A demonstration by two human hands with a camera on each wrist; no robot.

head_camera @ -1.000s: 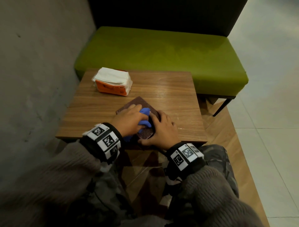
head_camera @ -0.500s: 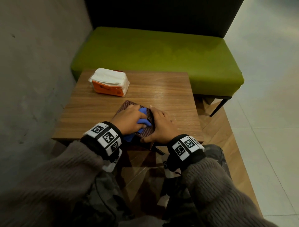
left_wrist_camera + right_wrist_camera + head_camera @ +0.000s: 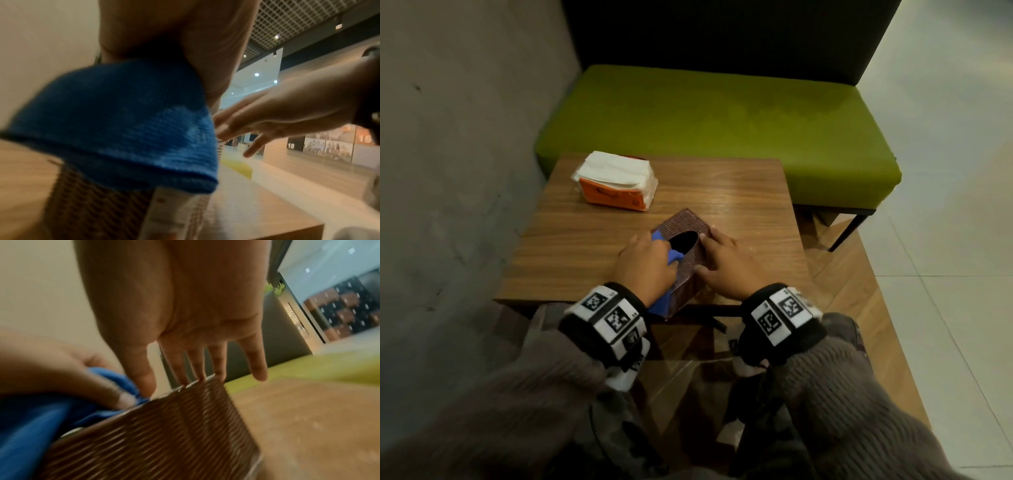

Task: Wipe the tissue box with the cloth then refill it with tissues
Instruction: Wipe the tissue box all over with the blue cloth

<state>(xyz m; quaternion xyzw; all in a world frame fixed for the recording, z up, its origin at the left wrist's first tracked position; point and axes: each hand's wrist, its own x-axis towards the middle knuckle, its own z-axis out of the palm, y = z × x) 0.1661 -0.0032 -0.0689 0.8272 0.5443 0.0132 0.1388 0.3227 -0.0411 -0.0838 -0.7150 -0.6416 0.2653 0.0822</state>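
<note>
Left hand [image 3: 645, 265]: fingers [image 3: 115, 395] curled over a bunched blue knitted cloth [image 3: 123, 126], pressing it onto the top left edge of the dark brown woven-pattern tissue box [image 3: 683, 240], beside its oval opening. A fold of cloth hangs down the near end of the box.

Right hand [image 3: 726, 265]: fingers [image 3: 197, 366] straight and spread, tips resting along the box's top right edge, thumb at the near corner. It braces rather than grips; nothing is held.

Box sits at the near edge of the small wooden table [image 3: 739, 192], turned at an angle, its near corner apparently at the table's lip. Opening looks dark, no tissue showing.

White tissue pack in orange wrapper [image 3: 616, 185] lies well apart at the far left of the table, untouched. Green padded bench [image 3: 722, 120] beyond.

Judgement: wiping step in hand, refill not begun.

Risks: a hard stroke toward the body could push the light box off the near edge, since the flat right hand gives little hold. Cloth could also snag in the opening.
</note>
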